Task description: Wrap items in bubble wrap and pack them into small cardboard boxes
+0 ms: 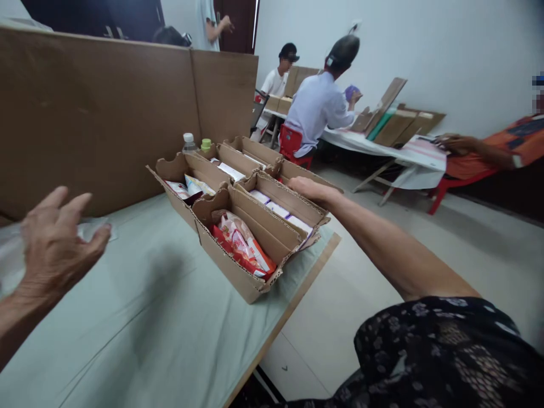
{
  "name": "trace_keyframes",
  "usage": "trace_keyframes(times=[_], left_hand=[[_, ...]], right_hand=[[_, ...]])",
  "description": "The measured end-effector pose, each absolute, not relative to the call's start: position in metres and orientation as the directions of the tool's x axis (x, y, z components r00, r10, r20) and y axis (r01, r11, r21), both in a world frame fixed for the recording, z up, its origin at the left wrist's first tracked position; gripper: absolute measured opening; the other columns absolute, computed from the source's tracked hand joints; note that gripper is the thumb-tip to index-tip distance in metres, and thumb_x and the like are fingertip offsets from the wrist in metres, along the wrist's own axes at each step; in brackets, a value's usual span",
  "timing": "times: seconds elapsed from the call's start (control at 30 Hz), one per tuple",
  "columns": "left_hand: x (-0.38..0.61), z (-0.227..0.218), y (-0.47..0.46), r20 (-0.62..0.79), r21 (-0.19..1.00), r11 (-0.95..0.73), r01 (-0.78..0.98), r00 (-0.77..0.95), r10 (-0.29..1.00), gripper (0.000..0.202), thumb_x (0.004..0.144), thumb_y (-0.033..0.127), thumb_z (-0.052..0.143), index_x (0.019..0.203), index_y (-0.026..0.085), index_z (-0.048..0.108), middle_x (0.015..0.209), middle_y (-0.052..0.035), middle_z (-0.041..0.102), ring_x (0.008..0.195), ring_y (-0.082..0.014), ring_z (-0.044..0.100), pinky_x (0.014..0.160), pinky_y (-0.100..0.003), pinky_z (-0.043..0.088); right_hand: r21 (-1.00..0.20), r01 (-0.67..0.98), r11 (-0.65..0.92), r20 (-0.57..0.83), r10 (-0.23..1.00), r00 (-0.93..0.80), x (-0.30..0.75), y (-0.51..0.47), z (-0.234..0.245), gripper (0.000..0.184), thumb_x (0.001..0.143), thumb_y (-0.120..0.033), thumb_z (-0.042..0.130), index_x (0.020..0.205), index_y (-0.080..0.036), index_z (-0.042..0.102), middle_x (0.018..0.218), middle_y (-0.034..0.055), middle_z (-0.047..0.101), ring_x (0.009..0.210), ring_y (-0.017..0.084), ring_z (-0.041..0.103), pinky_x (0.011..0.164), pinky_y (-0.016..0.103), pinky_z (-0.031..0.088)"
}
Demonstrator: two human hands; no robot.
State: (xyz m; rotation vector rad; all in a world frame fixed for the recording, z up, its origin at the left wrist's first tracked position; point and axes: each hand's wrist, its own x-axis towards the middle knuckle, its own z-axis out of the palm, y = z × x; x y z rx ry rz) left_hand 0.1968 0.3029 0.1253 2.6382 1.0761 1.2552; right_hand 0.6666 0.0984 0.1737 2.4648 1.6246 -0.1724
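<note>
My left hand (59, 243) is raised above the table at the left, fingers spread, with nothing in it. My right hand (312, 190) reaches into the far right compartment of a group of open cardboard boxes (232, 272); the box wall hides its fingers. Red snack packets (242, 243) lie in the nearest compartment. Behind them, small white and purple boxes (278, 209) stand in a row. Printed packets (198, 186) fill part of the left compartment, and a white box (229, 170) shows in the middle one.
A tall cardboard panel (106, 124) borders the table's far left side. A clear bottle with a white cap (188, 141) and a green-capped one (206, 145) stand behind the boxes. Clear plastic (97, 228) lies by my left hand. Other people sit at tables beyond the wooden table edge (293, 300).
</note>
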Motion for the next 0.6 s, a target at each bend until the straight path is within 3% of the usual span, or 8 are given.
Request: trace_keyframes(times=[0.07,0.13,0.2,0.27,0.33,0.43,0.53,0.6], left_hand=[[0.22,0.139,0.278,0.723,0.25,-0.845,0.472,0.49,0.487,0.06,0.083,0.048,0.063,0.135,0.017,0.064,0.157,-0.019,0.049,0.145,-0.045,0.043,0.118,-0.065,0.031],[0.241,0.154,0.256,0.734,0.264,-0.894,0.362,0.526,0.429,0.06,0.084,0.045,0.067,0.138,0.02,0.062,0.155,-0.0159,0.052,0.145,-0.0402,0.045,0.119,-0.061,0.033],[0.265,0.168,0.239,0.736,0.367,-0.904,0.22,0.525,0.427,0.074,0.079,0.048,0.076,0.145,0.022,0.055,0.154,-0.014,0.052,0.145,-0.0375,0.045,0.12,-0.059,0.034],[0.293,0.182,0.226,0.697,0.591,-0.806,0.018,0.492,0.522,0.099,0.066,0.053,0.087,0.151,0.023,0.047,0.153,-0.0132,0.052,0.144,-0.0371,0.046,0.12,-0.06,0.034],[0.32,0.192,0.216,0.565,0.813,-0.545,-0.207,0.504,0.653,0.112,0.055,0.056,0.093,0.15,0.021,0.046,0.147,-0.0138,0.057,0.14,-0.0382,0.051,0.117,-0.062,0.038],[0.339,0.2,0.208,0.323,0.928,-0.135,-0.347,0.566,0.759,0.084,0.058,0.045,0.093,0.13,0.015,0.062,0.123,-0.013,0.072,0.12,-0.0355,0.066,0.109,-0.061,0.049],[0.316,0.189,0.215,0.141,0.962,-0.02,-0.273,0.432,0.891,0.051,0.063,0.026,0.087,0.11,0.015,0.071,0.109,-0.0079,0.077,0.107,-0.0284,0.072,0.103,-0.05,0.057],[0.28,0.17,0.228,0.021,0.985,0.028,-0.172,0.281,0.959,0.045,0.063,0.022,0.084,0.106,0.019,0.073,0.11,-0.0046,0.078,0.109,-0.0272,0.072,0.103,-0.043,0.059]], right_hand=[[0.066,0.898,-0.435,-0.018,0.9,0.437,0.666,0.095,0.195,0.024,0.092,-0.019,0.057,0.099,-0.014,0.079,0.101,0.0115,0.08,0.091,0.023,0.073,0.072,0.024,0.049],[-0.051,0.893,-0.448,0.299,0.846,0.442,0.655,0.091,0.224,0.023,0.092,-0.02,0.056,0.099,-0.014,0.078,0.101,0.0103,0.079,0.09,0.022,0.072,0.076,0.027,0.051],[-0.193,0.92,-0.341,0.586,0.712,0.387,0.627,0.093,0.252,0.019,0.091,-0.021,0.058,0.092,-0.017,0.076,0.096,0.0078,0.078,0.086,0.021,0.07,0.078,0.03,0.053],[-0.269,0.956,-0.121,0.732,0.62,0.284,0.587,0.102,0.271,0.013,0.09,-0.022,0.062,0.083,-0.02,0.073,0.088,0.0038,0.076,0.081,0.019,0.067,0.077,0.031,0.054],[-0.352,0.912,0.211,0.749,0.648,0.14,0.546,0.121,0.278,0.014,0.094,-0.027,0.062,0.083,-0.022,0.07,0.087,-0.0011,0.073,0.078,0.015,0.065,0.074,0.027,0.055],[-0.532,0.732,0.426,0.624,0.782,-0.001,0.524,0.156,0.272,0.021,0.101,-0.037,0.058,0.092,-0.021,0.069,0.085,-0.0022,0.071,0.075,0.012,0.065,0.071,0.023,0.055],[-0.553,0.828,0.092,0.461,0.861,0.213,0.569,0.189,0.258,0.027,0.106,-0.029,0.045,0.109,-0.014,0.067,0.1,0.0046,0.075,0.079,0.012,0.069,0.073,0.022,0.056],[-0.242,0.915,-0.324,0.267,0.884,0.384,0.618,0.205,0.244,0.029,0.102,-0.02,0.047,0.118,-0.01,0.068,0.11,0.0105,0.075,0.093,0.017,0.071,0.078,0.023,0.054]])
